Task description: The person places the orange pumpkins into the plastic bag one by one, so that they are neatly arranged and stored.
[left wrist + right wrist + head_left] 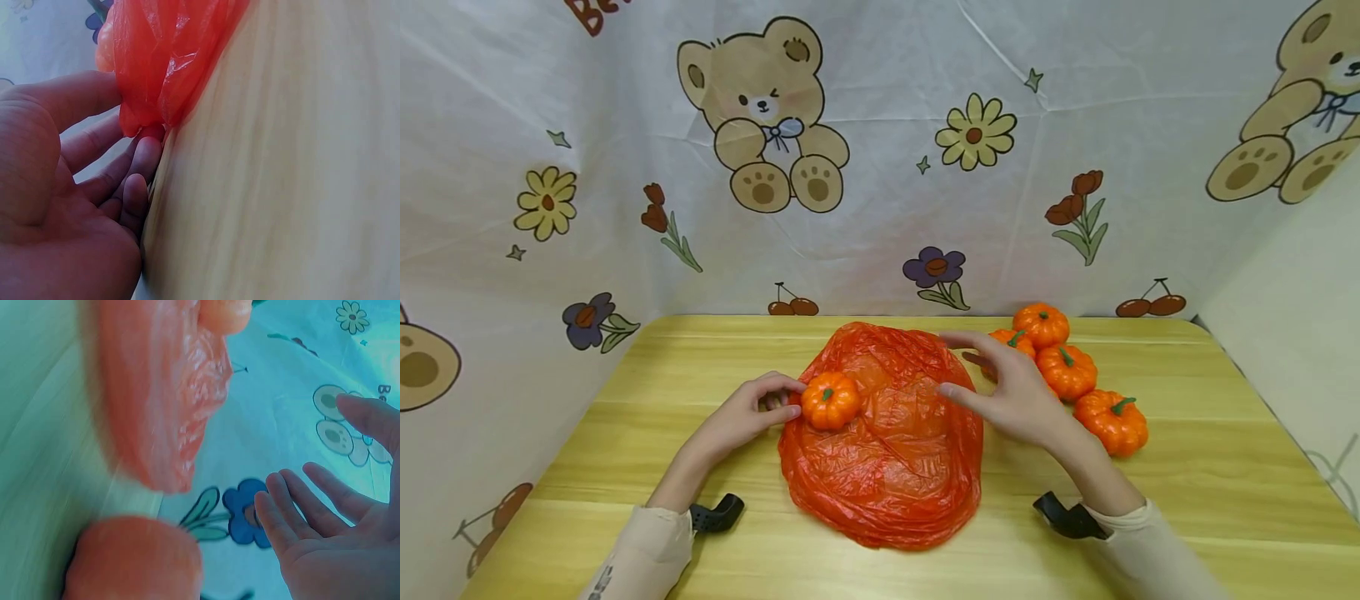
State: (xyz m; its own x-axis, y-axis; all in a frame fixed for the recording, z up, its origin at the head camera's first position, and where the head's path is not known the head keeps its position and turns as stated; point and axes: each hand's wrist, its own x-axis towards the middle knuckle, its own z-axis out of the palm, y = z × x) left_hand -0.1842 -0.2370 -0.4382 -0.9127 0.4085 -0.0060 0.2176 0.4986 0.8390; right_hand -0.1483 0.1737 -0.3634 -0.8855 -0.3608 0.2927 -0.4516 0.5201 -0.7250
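A crumpled red plastic bag [902, 467] lies spread in a rounded heap at the middle of the table. On its left part sits a small orange toy pumpkin [831, 401] with a green stem. My left hand [752, 410] pinches the bag's left edge beside this pumpkin; in the left wrist view its thumb and fingers meet the red plastic [169, 69]. Over the bag's right side hovers my right hand [1011, 387], its fingers spread and holding nothing, as the right wrist view also shows. Behind it, part of the pumpkin group is hidden.
Several more toy pumpkins [1067, 372] cluster at the right rear of the wooden table [1210, 475], one of them [1112, 422] nearer the front. A white cloth [880, 167] printed with bears and flowers hangs behind the table. Each wrist bears a black camera mount [718, 513].
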